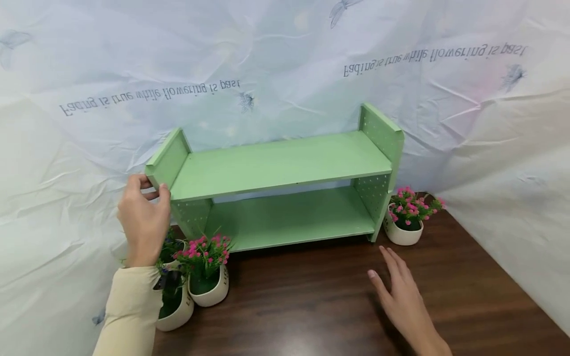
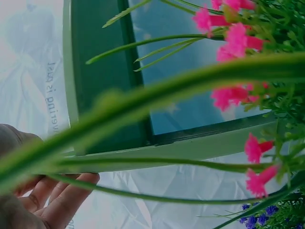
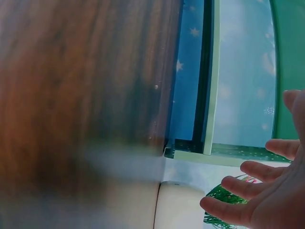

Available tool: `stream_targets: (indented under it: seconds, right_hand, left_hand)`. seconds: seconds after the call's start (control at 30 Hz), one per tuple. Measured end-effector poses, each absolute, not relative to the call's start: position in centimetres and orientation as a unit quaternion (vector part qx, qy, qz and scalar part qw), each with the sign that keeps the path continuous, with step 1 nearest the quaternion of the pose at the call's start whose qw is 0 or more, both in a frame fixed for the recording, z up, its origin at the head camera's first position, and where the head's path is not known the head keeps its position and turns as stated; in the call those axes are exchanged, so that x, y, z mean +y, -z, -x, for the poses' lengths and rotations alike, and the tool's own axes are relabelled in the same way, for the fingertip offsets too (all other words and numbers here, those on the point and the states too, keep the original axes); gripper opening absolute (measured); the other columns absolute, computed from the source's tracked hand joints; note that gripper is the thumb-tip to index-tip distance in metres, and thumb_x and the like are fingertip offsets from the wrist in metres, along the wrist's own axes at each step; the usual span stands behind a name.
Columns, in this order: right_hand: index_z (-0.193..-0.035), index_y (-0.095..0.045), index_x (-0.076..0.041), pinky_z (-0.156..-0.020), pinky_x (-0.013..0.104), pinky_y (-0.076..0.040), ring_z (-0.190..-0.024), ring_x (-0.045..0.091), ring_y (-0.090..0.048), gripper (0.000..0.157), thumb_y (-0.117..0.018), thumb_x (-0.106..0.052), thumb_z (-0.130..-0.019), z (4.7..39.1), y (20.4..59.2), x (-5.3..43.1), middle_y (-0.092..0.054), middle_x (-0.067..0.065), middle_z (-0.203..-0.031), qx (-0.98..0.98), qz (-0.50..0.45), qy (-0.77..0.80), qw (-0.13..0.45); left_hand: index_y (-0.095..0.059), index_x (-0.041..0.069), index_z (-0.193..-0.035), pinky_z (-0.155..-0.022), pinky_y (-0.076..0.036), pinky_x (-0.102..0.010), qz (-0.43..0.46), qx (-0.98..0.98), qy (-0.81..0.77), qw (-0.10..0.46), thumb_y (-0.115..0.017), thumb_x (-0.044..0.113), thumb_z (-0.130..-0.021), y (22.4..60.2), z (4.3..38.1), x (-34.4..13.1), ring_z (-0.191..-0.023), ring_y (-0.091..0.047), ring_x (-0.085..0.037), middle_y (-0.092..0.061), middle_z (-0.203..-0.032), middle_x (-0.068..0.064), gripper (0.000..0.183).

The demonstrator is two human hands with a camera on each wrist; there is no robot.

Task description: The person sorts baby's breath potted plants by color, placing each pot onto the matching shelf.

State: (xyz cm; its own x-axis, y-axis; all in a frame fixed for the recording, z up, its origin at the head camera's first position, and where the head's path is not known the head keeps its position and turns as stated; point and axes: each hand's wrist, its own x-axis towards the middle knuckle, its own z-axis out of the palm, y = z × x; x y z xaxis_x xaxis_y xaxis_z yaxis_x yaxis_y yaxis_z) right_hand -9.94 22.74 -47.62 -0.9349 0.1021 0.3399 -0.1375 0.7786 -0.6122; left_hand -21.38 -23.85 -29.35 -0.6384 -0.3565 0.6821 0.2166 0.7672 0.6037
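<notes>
- I see the dark bench (image 1: 303,301) beneath.
- At its back, the green shelf (image 1: 285,163).
- My left hand (image 1: 144,217): grip pinching the shelf's upper left side.
- My right hand (image 1: 403,299): grip spread, before the shelf's right end.
- Flowerpots (image 1: 405,235) flank the shelf.

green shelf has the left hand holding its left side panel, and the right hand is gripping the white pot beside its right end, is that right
Not quite: the right hand is not gripping the white pot. The head view shows it holding nothing over the brown table, apart from that pot. The left hand does hold the left side panel of the green shelf.
</notes>
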Motion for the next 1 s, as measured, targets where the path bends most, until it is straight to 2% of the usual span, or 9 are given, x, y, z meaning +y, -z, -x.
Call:
stream_targets:
  seconds: [0.07,0.1,0.2,0.33,0.5,0.7,0.83,1.0]
  right_hand:
    - [-0.158,-0.026,-0.017,-0.094,0.071,-0.037,-0.135,0.05,-0.035,0.067,-0.054,-0.042,-0.102,10.0,47.2,22.8,-0.032,0.026,-0.153,-0.92,-0.008,-0.346,0.182]
    - [-0.157,-0.028,-0.014,-0.095,0.071,-0.037,-0.135,0.05,-0.036,0.067,-0.055,-0.041,-0.102,10.1,47.0,22.9,-0.033,0.026,-0.152,-0.917,-0.005,-0.354,0.184]
    - [-0.151,-0.036,-0.006,-0.097,0.068,-0.036,-0.133,0.05,-0.039,0.064,-0.058,-0.037,-0.101,10.3,46.1,23.2,-0.038,0.027,-0.147,-0.904,0.016,-0.375,0.202]
    - [-0.145,-0.041,0.003,-0.098,0.067,-0.035,-0.129,0.051,-0.041,0.062,-0.06,-0.035,-0.1,10.9,45.0,24.1,-0.041,0.032,-0.142,-0.892,0.068,-0.384,0.228]
    - [-0.146,-0.035,0.008,-0.092,0.065,-0.036,-0.122,0.053,-0.042,0.07,-0.061,-0.036,-0.098,12.5,44.5,25.5,-0.035,0.037,-0.141,-0.879,0.133,-0.399,0.224]
    - [-0.146,-0.029,0.012,-0.079,0.055,-0.04,-0.105,0.044,-0.043,0.078,-0.061,-0.039,-0.096,15.1,44.8,27.6,-0.032,0.037,-0.134,-0.861,0.191,-0.426,0.201]
    - [-0.149,-0.02,0.011,-0.083,0.057,-0.041,-0.109,0.046,-0.042,0.088,-0.062,-0.044,-0.095,17.0,45.1,28.8,-0.026,0.038,-0.138,-0.853,0.219,-0.443,0.168]
    - [-0.152,-0.008,0.011,-0.092,0.065,-0.038,-0.113,0.054,-0.039,0.096,-0.062,-0.042,-0.092,19.4,45.7,29.7,-0.017,0.041,-0.143,-0.85,0.243,-0.447,0.14]
  left_hand:
    - [-0.061,0.003,-0.119,-0.09,-0.048,-0.054,-0.041,-0.838,0.337,0.427,-0.059,0.023,-0.097,29.4,21.3,-24.0,-0.093,-0.072,-0.035,-0.068,-0.115,-0.016,0.029]
    - [-0.061,0.003,-0.118,-0.093,-0.045,-0.057,-0.042,-0.837,0.336,0.43,-0.059,0.023,-0.097,29.4,21.2,-24.1,-0.093,-0.072,-0.037,-0.069,-0.115,-0.016,0.029]
    - [-0.06,0.003,-0.117,-0.097,-0.039,-0.061,-0.04,-0.835,0.33,0.438,-0.059,0.022,-0.097,29.5,21.3,-24.3,-0.092,-0.071,-0.039,-0.069,-0.114,-0.016,0.028]
    - [-0.06,0.003,-0.115,-0.094,-0.038,-0.063,-0.037,-0.833,0.325,0.447,-0.059,0.02,-0.096,29.5,21.5,-24.3,-0.091,-0.072,-0.038,-0.069,-0.113,-0.016,0.026]
    - [-0.06,0.002,-0.113,-0.089,-0.04,-0.063,-0.039,-0.83,0.314,0.459,-0.059,0.019,-0.096,29.4,21.7,-24.2,-0.09,-0.072,-0.038,-0.068,-0.111,-0.016,0.024]
    - [-0.058,0.002,-0.113,-0.084,-0.042,-0.06,-0.035,-0.834,0.301,0.462,-0.058,0.019,-0.097,29.5,22.0,-24.0,-0.09,-0.072,-0.037,-0.067,-0.108,-0.018,0.024]
    - [-0.057,0.002,-0.113,-0.079,-0.042,-0.059,-0.029,-0.835,0.296,0.463,-0.057,0.019,-0.097,29.8,22.2,-23.9,-0.09,-0.071,-0.038,-0.066,-0.107,-0.02,0.023]
    - [-0.056,0.002,-0.113,-0.077,-0.041,-0.058,-0.031,-0.842,0.288,0.456,-0.058,0.019,-0.097,30.0,22.3,-23.9,-0.091,-0.071,-0.038,-0.065,-0.108,-0.02,0.023]
